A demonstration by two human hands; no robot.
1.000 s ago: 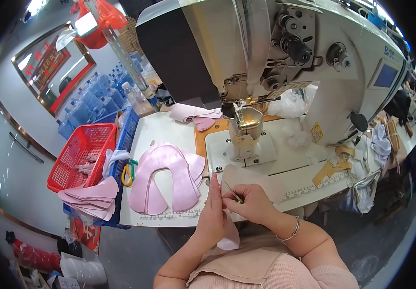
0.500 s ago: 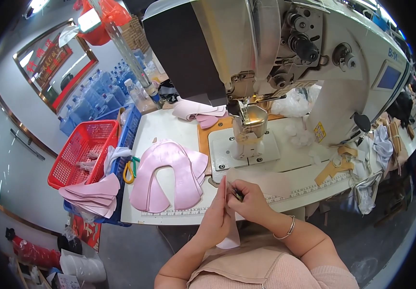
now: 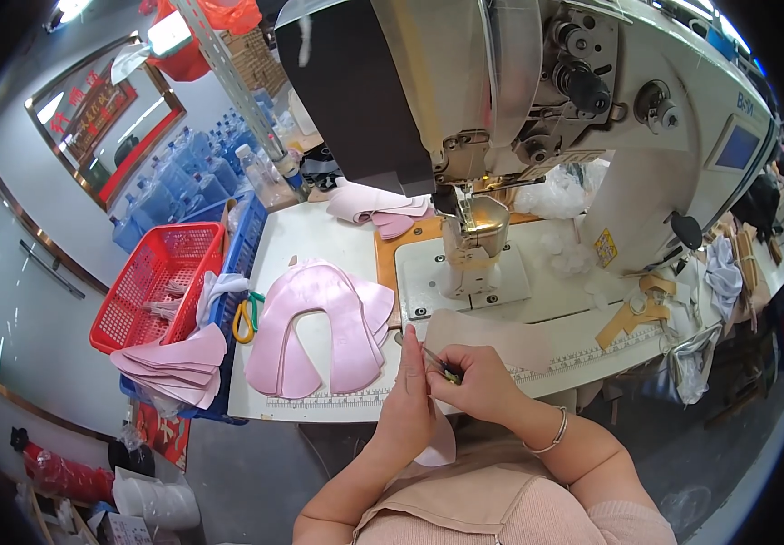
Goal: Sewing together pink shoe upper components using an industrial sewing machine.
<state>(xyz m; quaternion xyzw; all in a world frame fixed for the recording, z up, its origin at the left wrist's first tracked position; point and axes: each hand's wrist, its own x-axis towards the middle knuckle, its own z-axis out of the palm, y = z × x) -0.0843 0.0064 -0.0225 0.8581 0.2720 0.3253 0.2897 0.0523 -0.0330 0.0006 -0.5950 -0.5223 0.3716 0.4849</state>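
Over the table's front edge, my left hand is closed on a pale pink shoe-upper-like piece, whose lower end hangs below the palm. Its upper part is hidden by the fingers. My right hand grips small thread snips with dark metal blades and a bit of yellow-green, tips pointing at the left hand. Just beyond both hands stands the post-bed sewing machine. To their left lies a stack of U-shaped pink pieces.
Yellow-and-green handled scissors hang by the blue crate. A red basket and fanned pink pieces sit on the left. A ruler strip runs along the front edge. Tan scraps lie to the right.
My left hand has shifted slightly left and turned, its fingers now upright. The snips show more of their blades, and the hanging pink piece is less visible.
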